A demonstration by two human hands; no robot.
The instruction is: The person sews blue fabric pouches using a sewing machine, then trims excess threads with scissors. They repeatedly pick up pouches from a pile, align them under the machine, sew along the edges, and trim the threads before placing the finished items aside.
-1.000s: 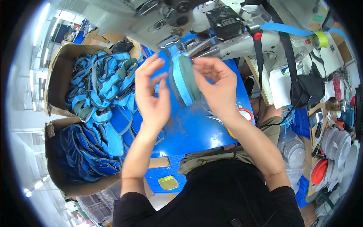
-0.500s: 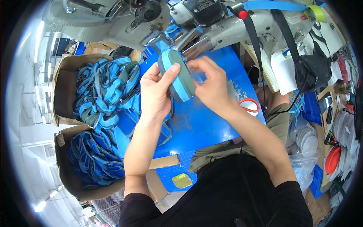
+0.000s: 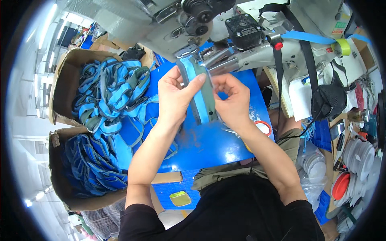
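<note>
A fabric piece (image 3: 206, 100) in grey-green and light blue with dark edging stands between my hands, just under the head of a sewing machine (image 3: 225, 66). My left hand (image 3: 173, 96) is closed on its left side, thumb lying across the front face. Beside its right edge my right hand (image 3: 234, 102) has thumb and fingers curled together at the edge; the fingertips are partly hidden and slightly blurred. The upper end of the piece reaches up to the metal presser part (image 3: 187, 51).
Two cardboard boxes (image 3: 60, 96) at left hold heaps of blue and grey fabric pieces (image 3: 114, 90). Red-handled scissors (image 3: 263, 123) lie on the blue table (image 3: 193, 154) by my right forearm. Black straps (image 3: 309, 56) and a mesh pouch (image 3: 329, 100) hang at right.
My view has shifted, so the machine sits farther right and lower in the picture. The fabric piece now stands more upright, with both hands still at its sides.
</note>
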